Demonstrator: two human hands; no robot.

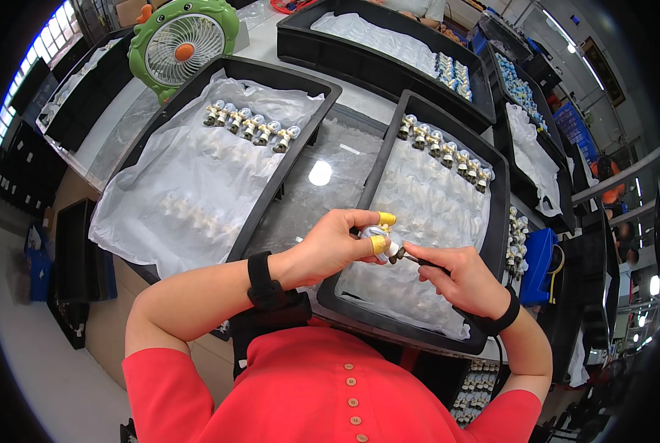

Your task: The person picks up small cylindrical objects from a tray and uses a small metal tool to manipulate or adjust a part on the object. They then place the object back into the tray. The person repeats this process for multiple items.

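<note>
My left hand, with yellow tape round its thumb and a fingertip, pinches a small figurine with a silvery rounded head, white body and dark base. In my right hand is a slim dark-handled tool. Its tip meets or nearly meets the figurine's dark base; whether it touches I cannot tell. Both hands are above the right black tray, lined with white sheeting. A row of similar figurines stands at that tray's far end. The left black tray holds another row of figurines.
A green animal-shaped fan stands beyond the left tray. Another large black tray lies at the back, holding blue-and-white pieces. More trays line the right side, near a blue bin. Clear sheeting covers the table between the trays.
</note>
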